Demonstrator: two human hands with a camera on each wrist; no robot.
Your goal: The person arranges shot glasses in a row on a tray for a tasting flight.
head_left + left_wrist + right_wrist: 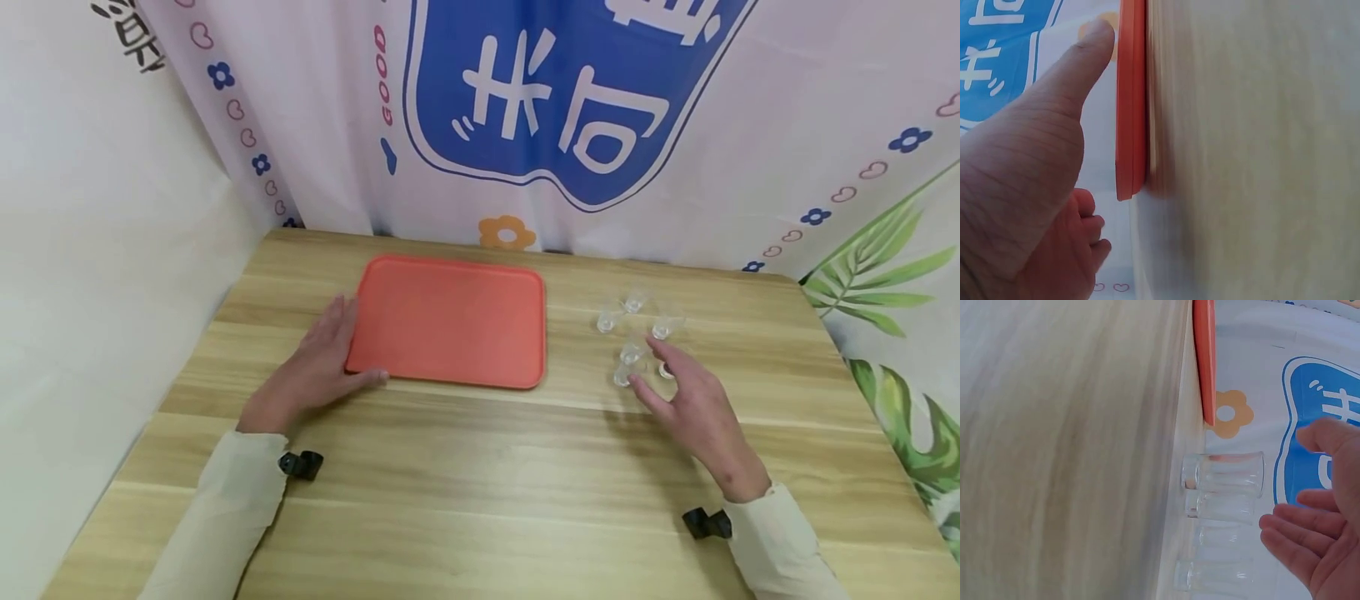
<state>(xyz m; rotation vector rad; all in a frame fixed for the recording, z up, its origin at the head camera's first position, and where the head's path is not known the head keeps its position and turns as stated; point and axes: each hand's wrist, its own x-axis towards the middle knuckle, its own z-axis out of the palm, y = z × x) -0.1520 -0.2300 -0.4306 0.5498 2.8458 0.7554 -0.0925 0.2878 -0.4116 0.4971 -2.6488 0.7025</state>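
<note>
A red rectangular tray [450, 321] lies flat on the wooden table. At its left side rests my left hand [318, 362], fingers straight along the edge and thumb stretched by the near left corner. In the left wrist view the thumb stands clear of curled fingers, beside the tray's rim [1130, 106]. Several small clear shot glasses [606, 322] stand in a cluster right of the tray. My right hand [701, 417] hovers over the nearest ones, thumb and fingers spread. The right wrist view shows a gap between that hand [1332, 528] and the upright glasses [1225, 474].
The wooden tabletop [480, 492] stretches toward me in front of the tray. Behind it hangs a pale printed curtain [330, 108] with a blue emblem. Another white sheet [97, 208] borders the left, and a leaf-print sheet [892, 283] the right.
</note>
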